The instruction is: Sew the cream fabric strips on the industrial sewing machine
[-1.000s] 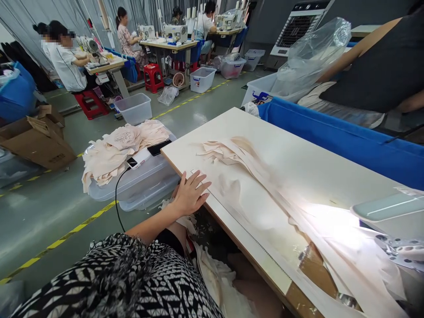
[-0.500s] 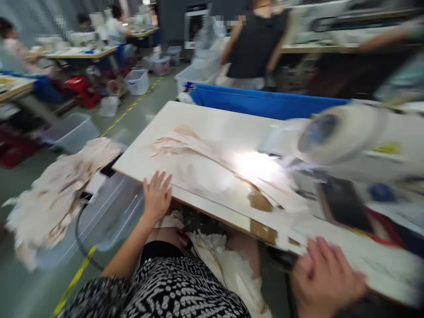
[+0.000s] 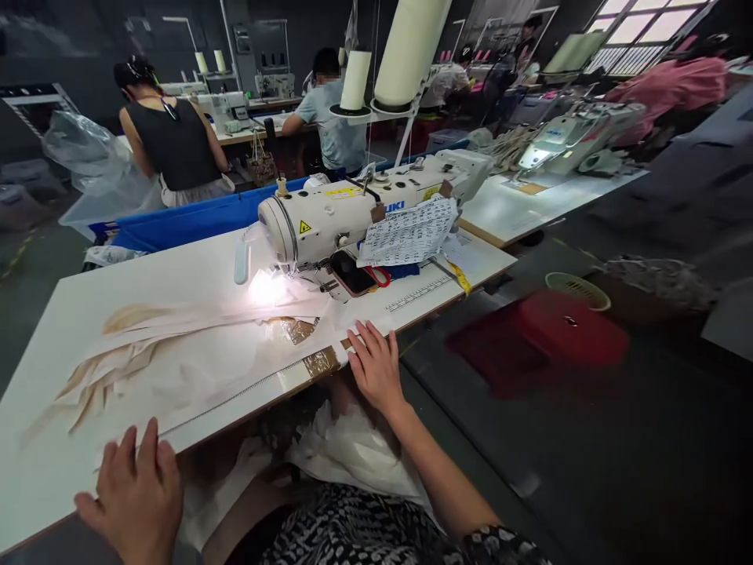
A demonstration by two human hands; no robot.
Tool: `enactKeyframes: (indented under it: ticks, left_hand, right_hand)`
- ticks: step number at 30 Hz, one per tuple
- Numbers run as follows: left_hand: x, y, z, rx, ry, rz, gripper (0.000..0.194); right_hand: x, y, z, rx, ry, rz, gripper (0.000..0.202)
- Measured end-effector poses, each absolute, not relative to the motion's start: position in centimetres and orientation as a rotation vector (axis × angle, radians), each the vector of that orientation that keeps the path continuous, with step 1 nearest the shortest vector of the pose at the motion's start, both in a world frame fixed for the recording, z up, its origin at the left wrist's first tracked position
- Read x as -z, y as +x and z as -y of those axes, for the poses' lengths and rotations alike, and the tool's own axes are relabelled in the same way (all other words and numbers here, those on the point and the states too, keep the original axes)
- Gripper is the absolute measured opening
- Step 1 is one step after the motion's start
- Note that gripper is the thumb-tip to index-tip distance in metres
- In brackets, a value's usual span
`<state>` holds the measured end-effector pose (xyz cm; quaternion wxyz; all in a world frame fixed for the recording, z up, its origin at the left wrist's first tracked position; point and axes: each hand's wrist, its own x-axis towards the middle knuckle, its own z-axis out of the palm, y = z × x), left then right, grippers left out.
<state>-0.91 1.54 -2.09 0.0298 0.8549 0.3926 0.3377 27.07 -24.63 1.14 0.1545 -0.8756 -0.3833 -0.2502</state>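
Note:
My left hand (image 3: pixel 138 490), fingers spread and nothing in it, is at the front edge of the white table (image 3: pixel 41 377) on the left. My right hand (image 3: pixel 375 365) lies on the same edge further right, its fingers apart. Between and behind them, pale fabric strips (image 3: pixel 132 341) stretch over the tabletop to the lit needle area of a white sewing machine (image 3: pixel 318 220). A phone (image 3: pixel 351 272) rests beside the machine. Crumpled white cloth (image 3: pixel 353 447) hangs over my lap below the edge.
A blue cloth bin (image 3: pixel 194 220) runs behind the table. Handwritten paper (image 3: pixel 409 231) covers part of the machine. Thread cones (image 3: pixel 356 81) stand above. A red stool (image 3: pixel 544 337) is on the floor at right. Several people sit at machines further back.
The view has swung to the right, bringing the whole machine and the red stool into sight. Both hands remain open at the table edge.

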Motion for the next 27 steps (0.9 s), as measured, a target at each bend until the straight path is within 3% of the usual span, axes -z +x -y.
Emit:
enactKeyframes:
  ticks: [11, 27]
  left_hand:
    - [2.1, -0.7, -1.5, -1.058, 2.603, -1.224, 0.050]
    - [0.4, -0.2, -0.8, -0.957, 2.716, -1.257, 0.043]
  right_hand:
    - [-2.3, 29.9, 23.9, 0.596, -2.483, 1.074, 0.040]
    - [-1.5, 30.4, 24.2, 0.749, -2.402, 0.901, 0.038]
